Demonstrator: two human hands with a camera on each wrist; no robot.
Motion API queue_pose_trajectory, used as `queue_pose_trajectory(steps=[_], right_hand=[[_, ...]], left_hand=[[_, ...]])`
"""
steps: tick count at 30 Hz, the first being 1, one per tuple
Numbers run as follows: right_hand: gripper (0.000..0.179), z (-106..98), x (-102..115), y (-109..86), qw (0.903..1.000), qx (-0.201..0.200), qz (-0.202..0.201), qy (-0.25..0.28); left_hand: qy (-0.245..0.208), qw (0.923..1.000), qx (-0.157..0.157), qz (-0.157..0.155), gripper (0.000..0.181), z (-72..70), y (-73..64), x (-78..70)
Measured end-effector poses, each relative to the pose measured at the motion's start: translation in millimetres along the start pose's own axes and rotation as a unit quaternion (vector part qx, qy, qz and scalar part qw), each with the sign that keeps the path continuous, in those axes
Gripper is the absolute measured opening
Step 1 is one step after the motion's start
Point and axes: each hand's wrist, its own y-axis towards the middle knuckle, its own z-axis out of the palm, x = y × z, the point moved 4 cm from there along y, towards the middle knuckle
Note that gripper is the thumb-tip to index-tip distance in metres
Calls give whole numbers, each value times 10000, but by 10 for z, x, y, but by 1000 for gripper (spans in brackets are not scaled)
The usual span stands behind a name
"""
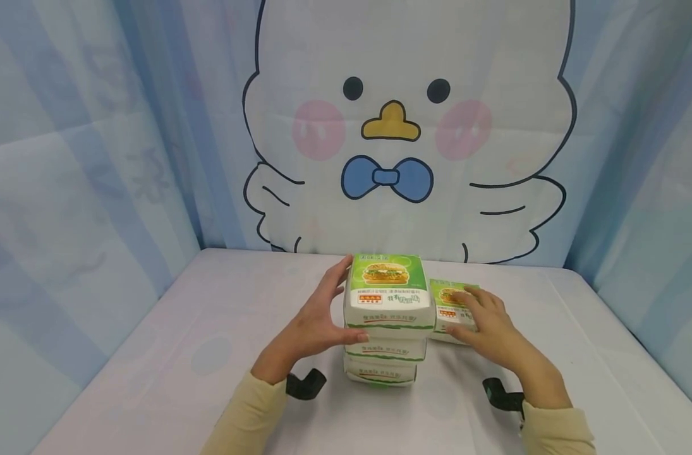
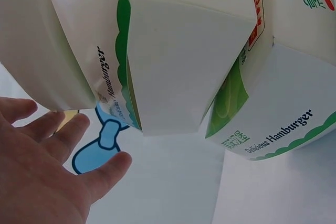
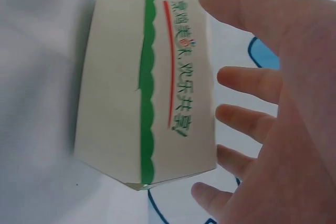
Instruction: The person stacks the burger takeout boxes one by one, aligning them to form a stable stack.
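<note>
In the head view, three white-and-green hamburger boxes stand in a stack, the top box (image 1: 388, 291) showing a burger picture and jutting to the right over the middle box (image 1: 388, 349) and bottom box (image 1: 380, 371). My left hand (image 1: 314, 316) is at the stack's left side, thumb across the front, fingers spread along the top box's side. Those fingers (image 2: 79, 135) look extended at the box edge in the left wrist view. Right of the stack sits a single hamburger box (image 1: 445, 300); my right hand (image 1: 493, 325) rests over it, fingers extended, thumb (image 3: 226, 3) at its upper edge.
The boxes stand on a white-covered table (image 1: 169, 354). Behind it hangs a pale cloth backdrop (image 1: 391, 38) with a cartoon chick, and blue-white curtains (image 1: 67, 158) flank both sides. A black wrist mount (image 1: 306, 384) shows by the left sleeve, another (image 1: 502, 395) by the right.
</note>
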Motion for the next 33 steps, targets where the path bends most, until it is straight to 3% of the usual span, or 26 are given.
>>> queue_pose_trajectory(steps=[24, 33], right_hand=[[84, 77, -99, -2, 9997, 46, 198, -151], [91, 95, -151, -15, 9993, 127, 335, -142]], left_hand=[[-67, 9997, -90, 231, 109, -8, -12, 12], [-203, 9997, -59, 103, 107, 4, -8, 1]])
